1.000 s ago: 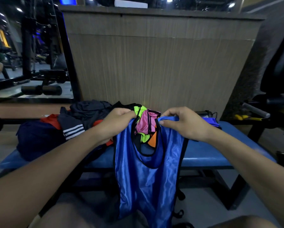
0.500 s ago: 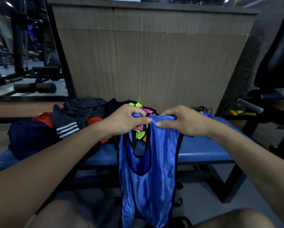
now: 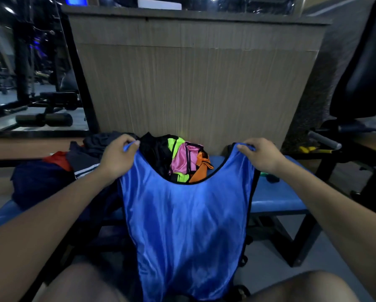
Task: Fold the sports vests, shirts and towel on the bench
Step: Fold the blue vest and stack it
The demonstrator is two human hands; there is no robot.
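— What stands behind?

— A wood panel (image 3: 193,83), upright behind the bench (image 3: 276,199). The bench is blue-padded on a dark frame.

— The vest?

— The blue vest (image 3: 187,225) hangs spread flat in front of the bench, held up by its two shoulder straps, hem down between the person's knees. Black trim edges the neckline.

— Other garments?

— A pile (image 3: 58,171) of dark and red clothes lies on the bench's left part; a bundle (image 3: 182,158) of green, pink and orange vests shows through the neckline.

— Hands?

— Left hand (image 3: 117,158) pinches the left strap; right hand (image 3: 259,155) pinches the right strap — well apart.
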